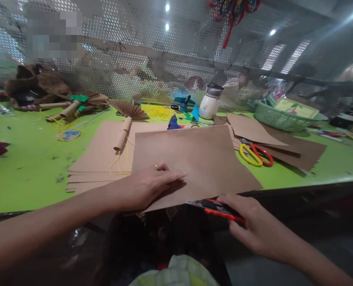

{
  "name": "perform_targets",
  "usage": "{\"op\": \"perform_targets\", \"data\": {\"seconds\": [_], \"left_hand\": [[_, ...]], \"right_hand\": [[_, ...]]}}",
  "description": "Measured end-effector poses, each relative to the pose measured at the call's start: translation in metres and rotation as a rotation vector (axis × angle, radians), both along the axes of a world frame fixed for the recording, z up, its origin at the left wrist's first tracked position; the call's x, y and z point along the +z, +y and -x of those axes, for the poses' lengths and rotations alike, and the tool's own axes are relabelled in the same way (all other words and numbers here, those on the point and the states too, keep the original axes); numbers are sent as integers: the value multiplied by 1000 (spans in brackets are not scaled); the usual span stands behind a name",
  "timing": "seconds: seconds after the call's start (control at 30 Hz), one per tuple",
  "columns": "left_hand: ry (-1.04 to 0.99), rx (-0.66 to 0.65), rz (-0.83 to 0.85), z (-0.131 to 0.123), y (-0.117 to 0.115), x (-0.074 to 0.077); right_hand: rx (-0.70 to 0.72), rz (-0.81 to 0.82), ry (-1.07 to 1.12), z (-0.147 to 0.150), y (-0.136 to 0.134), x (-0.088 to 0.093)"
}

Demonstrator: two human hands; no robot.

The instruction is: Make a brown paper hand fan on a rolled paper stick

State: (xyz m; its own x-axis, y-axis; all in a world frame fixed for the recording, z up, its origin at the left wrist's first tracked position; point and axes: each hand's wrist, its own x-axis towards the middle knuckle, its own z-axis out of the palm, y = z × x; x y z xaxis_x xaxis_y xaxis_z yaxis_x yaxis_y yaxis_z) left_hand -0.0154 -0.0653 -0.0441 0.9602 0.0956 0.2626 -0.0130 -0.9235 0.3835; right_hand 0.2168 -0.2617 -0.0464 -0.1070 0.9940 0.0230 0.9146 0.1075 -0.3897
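Note:
A large sheet of brown kraft paper (pixel 194 159) lies on the green table, its near edge reaching over the table's front. My left hand (pixel 152 182) rests on the sheet near its lower left, fingers stretched out and pointing right. In my right hand (pixel 250 222) is a red and black box cutter (pixel 220 208), its blade pointing left at the paper's near edge. I cannot tell whether the blade touches the paper. Left of the sheet, more brown paper (pixel 89 159) is stacked, with a rolled paper tube and pleated fan (pixel 123 135) on top.
Scissors with yellow and red handles (pixel 256 155) lie to the right beside brown paper offcuts (pixel 256 129). Behind stand a white bottle (pixel 210 104), a blue glue gun (pixel 174 123) and a green basket (pixel 283 116). A perforated metal screen (pixel 110 59) bounds the table's back.

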Motion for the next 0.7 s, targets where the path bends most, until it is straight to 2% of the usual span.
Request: {"op": "perform_targets", "data": {"seconds": [0.23, 0.5, 0.7], "left_hand": [[34, 4, -10, 1, 0, 2], [-29, -19, -43, 0, 3, -5], [-35, -32, -36, 0, -1, 2]], "right_hand": [[14, -12, -8, -5, -8, 1], [54, 0, 33, 13, 5, 5], [68, 10, 26, 16, 2, 9]]}}
